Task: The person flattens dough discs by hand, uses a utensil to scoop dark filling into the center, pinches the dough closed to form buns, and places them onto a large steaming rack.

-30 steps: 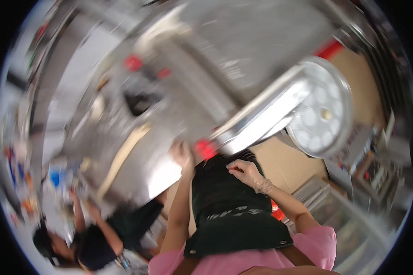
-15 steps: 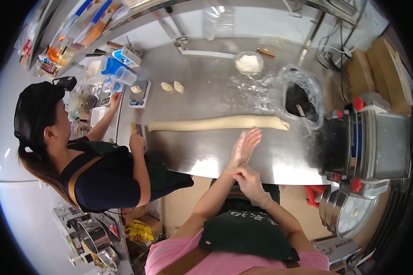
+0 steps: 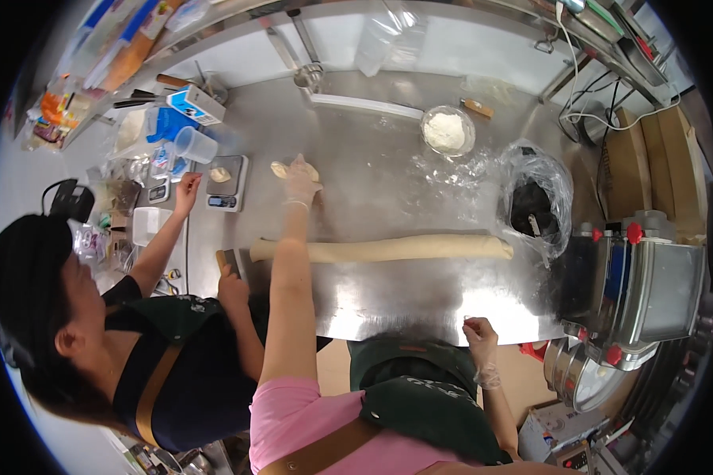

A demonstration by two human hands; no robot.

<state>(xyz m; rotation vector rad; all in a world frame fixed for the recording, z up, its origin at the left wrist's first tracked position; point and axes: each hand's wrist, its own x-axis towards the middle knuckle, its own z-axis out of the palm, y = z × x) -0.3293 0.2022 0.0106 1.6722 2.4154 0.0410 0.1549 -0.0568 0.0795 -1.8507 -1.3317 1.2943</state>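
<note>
My left hand (image 3: 299, 187), in a clear plastic glove, reaches far across the steel table. Its fingers close on a small piece of dough (image 3: 313, 172); another small piece (image 3: 278, 169) lies just left of the fingertips. Below that hand a long dough roll (image 3: 404, 248) stretches across the table, passing under my left forearm. At the table's front edge my gloved right hand (image 3: 481, 339) hovers with curled fingers and no visible object in them.
At left, a co-worker holds a wooden-handled scraper (image 3: 227, 260), one hand beside a scale (image 3: 231, 190) bearing a dough piece (image 3: 220, 174). A flour bowl (image 3: 448, 132), a plastic-lined container (image 3: 561, 194) and a metal machine (image 3: 650, 285) stand rightward.
My hands have parted from the left wrist, where the right was gripping. The left has reached forward to the small dough pieces; the right has moved right and down. My view has shifted.
</note>
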